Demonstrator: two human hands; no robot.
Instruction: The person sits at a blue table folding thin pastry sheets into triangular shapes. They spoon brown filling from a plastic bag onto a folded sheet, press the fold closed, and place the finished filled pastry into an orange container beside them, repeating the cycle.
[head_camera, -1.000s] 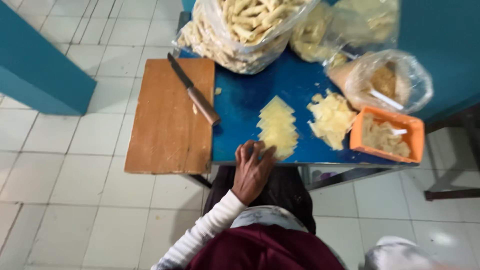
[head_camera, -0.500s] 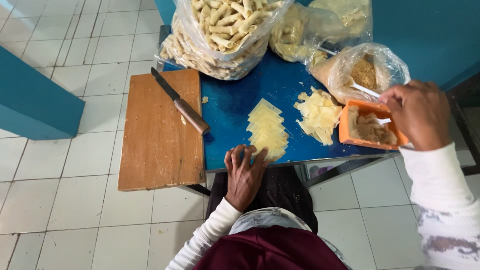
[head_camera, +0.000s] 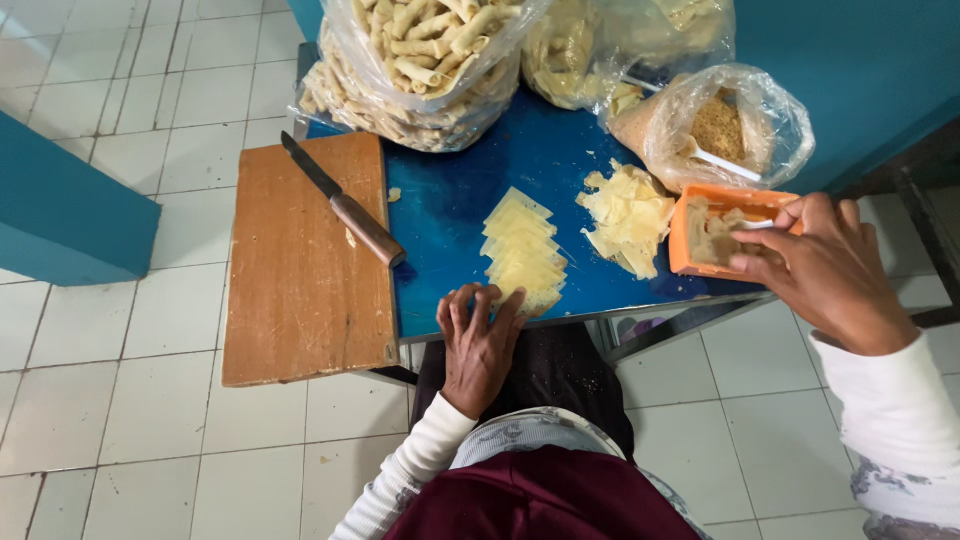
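Blue table (head_camera: 450, 220): left hand (head_camera: 478, 340) flat, fingers spread, pressing the near end of a wrapper stack (head_camera: 523, 252). Right hand (head_camera: 825, 270) pinches a white spoon (head_camera: 752, 225) inside the orange tub (head_camera: 700, 235) at right edge. Knife (head_camera: 345, 205) lies on the board (head_camera: 300, 260).

Soft, even daylight, faint shadows, sharp focus, mild wide-angle edge distortion.

Three clear plastic bags line the surface's far edge: rolled pastries (head_camera: 420, 70), pale wrappers (head_camera: 610, 45), brown filling with a spoon (head_camera: 720, 125).
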